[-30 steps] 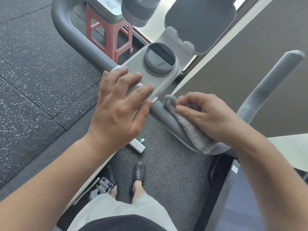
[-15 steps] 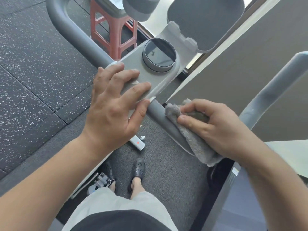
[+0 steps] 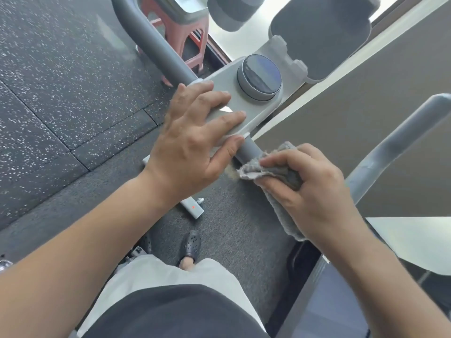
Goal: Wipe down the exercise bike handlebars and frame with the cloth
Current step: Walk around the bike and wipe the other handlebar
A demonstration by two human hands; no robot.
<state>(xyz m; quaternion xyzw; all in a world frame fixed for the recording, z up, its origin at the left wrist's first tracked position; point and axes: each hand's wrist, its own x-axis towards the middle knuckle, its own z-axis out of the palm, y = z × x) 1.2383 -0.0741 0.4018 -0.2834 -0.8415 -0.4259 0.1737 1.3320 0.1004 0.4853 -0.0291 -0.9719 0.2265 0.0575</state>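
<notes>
**Cloth on the handlebar, beside the console**

Containers: a grey cup-like holder (image 3: 225, 11) shows at the 12 o'clock edge of the frame, cut off by it; whether anything sits inside cannot be told. A grey tray-shaped bracket (image 3: 319, 28) stands at 1 o'clock of the console (image 3: 258, 111); only one flat side of it faces the camera.

Task object: the cloth (image 3: 275, 174) is grey, nubbly and bunched, with a frayed pale edge at its left end and a tail hanging down toward 5 o'clock. It is wrapped on the grey handlebar (image 3: 249, 147) just at 4 o'clock of the console, touching the tube where it leaves the console's pale plate. The handlebar is a smooth grey tube: one limb runs up to 11 o'clock past a red stool (image 3: 192, 28), the other rises at 2 o'clock along the right edge. A round dark dial (image 3: 259, 78) sits on the console.

Hands: the left hand (image 3: 192, 145) lies flat on the console plate, fingers straight and spread, thumb along the plate's lower edge; it grasps nothing. The right hand (image 3: 310, 189) has fingers curled round the cloth, clenching it against the handlebar, thumb on top of the fold.

Below, at 6 o'clock, a dark clog (image 3: 190, 247) stands on grey carpet (image 3: 244, 228); speckled black mat (image 3: 61, 81) lies at 9 o'clock.
</notes>
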